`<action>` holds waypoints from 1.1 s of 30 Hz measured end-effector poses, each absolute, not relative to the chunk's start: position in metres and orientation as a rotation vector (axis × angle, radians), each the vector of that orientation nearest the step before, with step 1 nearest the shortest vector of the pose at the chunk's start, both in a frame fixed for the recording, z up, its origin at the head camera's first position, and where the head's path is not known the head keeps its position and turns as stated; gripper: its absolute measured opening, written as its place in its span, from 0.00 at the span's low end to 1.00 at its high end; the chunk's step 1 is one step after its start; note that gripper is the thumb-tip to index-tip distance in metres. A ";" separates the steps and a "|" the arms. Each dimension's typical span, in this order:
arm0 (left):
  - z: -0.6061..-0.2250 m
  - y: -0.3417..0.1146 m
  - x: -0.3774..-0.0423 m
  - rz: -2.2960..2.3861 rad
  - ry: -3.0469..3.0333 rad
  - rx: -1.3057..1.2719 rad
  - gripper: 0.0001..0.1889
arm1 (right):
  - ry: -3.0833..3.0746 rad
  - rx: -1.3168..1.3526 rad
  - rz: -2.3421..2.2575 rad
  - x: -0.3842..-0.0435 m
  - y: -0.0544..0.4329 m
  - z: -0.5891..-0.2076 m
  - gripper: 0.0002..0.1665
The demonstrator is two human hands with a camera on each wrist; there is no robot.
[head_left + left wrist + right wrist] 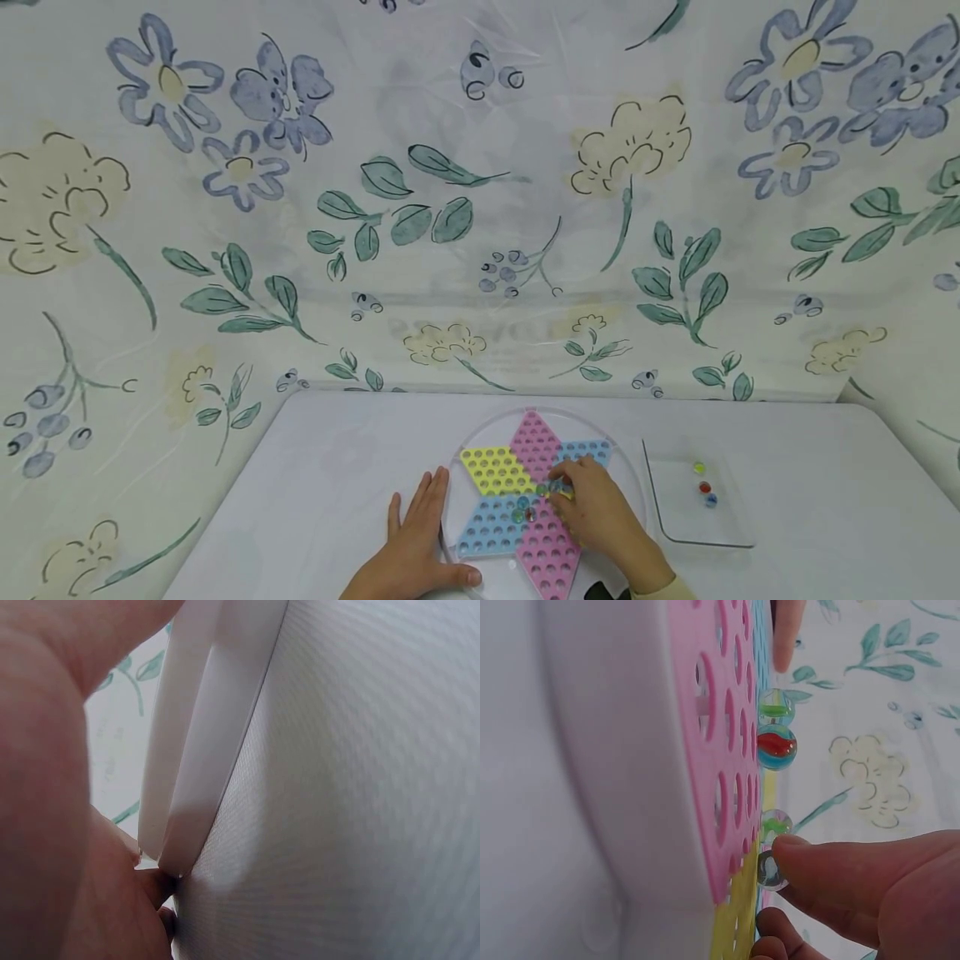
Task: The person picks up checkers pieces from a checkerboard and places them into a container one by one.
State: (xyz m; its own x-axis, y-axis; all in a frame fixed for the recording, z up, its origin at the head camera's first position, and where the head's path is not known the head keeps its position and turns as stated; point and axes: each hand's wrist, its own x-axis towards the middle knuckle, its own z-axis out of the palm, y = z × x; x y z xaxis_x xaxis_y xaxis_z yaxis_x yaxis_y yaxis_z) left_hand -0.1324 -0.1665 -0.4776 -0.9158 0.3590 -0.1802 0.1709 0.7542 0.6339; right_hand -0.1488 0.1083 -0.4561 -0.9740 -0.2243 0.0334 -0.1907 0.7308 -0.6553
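Observation:
A Chinese checkers board (491,529) with a star of pink, yellow and blue holes lies on the table. My left hand (416,542) rests along its left edge, fingers straight, thumb by the white rim (191,742). Over the star's right side, my right hand (603,508) pinches a clear marble with a dark and white swirl (772,871) at the holes; its other fingers are curled. Close by sits a green-swirled marble (776,823). A red and blue marble (777,747) and another green one (776,707) stand together near the star's middle, beside a blue marble (522,503).
Right of the board is a clear, dark-edged tray (701,543). In it lie a yellow-green marble (699,468), a red marble (705,488) and a blue marble (711,501). Flowered cloth (525,250) hangs behind the white table (315,475).

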 end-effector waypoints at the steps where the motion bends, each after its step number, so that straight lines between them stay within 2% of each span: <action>1: -0.478 -0.167 -0.132 0.921 2.661 0.411 0.73 | 2.881 -0.353 -1.081 -0.149 0.108 -0.456 0.12; 33: -0.476 -0.166 -0.133 0.932 2.658 0.418 0.73 | 2.865 -0.204 -1.065 -0.152 0.106 -0.456 0.08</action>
